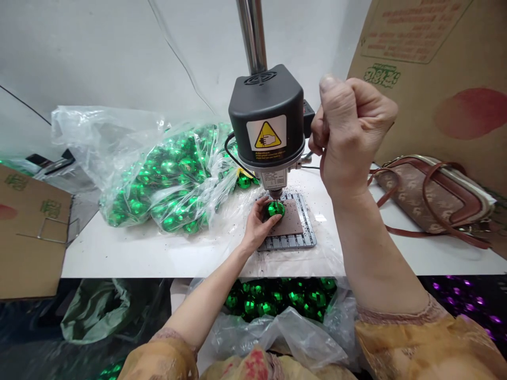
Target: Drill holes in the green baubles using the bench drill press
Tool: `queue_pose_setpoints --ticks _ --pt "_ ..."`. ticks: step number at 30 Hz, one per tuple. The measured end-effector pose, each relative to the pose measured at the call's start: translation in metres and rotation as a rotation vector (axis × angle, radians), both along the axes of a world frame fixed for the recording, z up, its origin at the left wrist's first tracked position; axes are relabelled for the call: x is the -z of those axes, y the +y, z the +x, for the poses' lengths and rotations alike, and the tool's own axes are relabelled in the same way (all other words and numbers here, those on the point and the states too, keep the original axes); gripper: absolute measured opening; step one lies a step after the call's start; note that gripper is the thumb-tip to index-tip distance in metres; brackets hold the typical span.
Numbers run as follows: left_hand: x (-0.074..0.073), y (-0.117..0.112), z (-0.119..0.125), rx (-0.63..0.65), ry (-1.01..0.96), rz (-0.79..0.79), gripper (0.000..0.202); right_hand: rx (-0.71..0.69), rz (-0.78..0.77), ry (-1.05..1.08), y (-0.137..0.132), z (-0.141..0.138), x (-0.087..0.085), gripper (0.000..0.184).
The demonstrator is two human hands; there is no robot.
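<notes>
A green faceted mirror ball point(276, 210) sits under the chuck of a small black bench drill press point(266, 119). My left hand point(259, 224) holds the ball from its left side, thumb in front and fingers behind, over a brown board point(293, 219) on the machine's grey slotted base point(307, 232). Raised at the machine's right side, my right hand point(352, 124) is closed in a fist around the drill press handle. Most of that handle is hidden by the fist; a short metal piece point(307, 157) shows at the hub. Whether the bit touches the ball is unclear.
A clear plastic bag point(130, 126) of green balls lies left of the machine. More green balls point(277, 301) fill a plastic-lined container below the table edge. A brown handbag point(431, 195) and a large carton point(435, 68) stand right. Dark shavings dot the base.
</notes>
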State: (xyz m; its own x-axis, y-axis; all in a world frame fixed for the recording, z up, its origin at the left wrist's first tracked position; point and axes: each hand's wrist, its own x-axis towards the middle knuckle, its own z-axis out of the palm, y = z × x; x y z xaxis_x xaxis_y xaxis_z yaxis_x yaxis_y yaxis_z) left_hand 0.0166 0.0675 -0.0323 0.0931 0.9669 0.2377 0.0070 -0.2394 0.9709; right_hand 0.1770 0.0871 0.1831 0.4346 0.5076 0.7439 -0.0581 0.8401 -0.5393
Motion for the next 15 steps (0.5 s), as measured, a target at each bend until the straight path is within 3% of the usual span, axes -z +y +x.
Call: queue_pose_setpoints --ticks 9,15 --pt "-0.003 -0.004 -0.004 0.134 0.02 -0.008 0.06 -0.057 0.001 0.044 0.004 0.001 -0.002 0.058" --pt "-0.003 -0.008 0.0 0.072 0.1 -0.008 0.059 -0.09 0.025 0.061 0.003 0.0 -0.002 0.056"
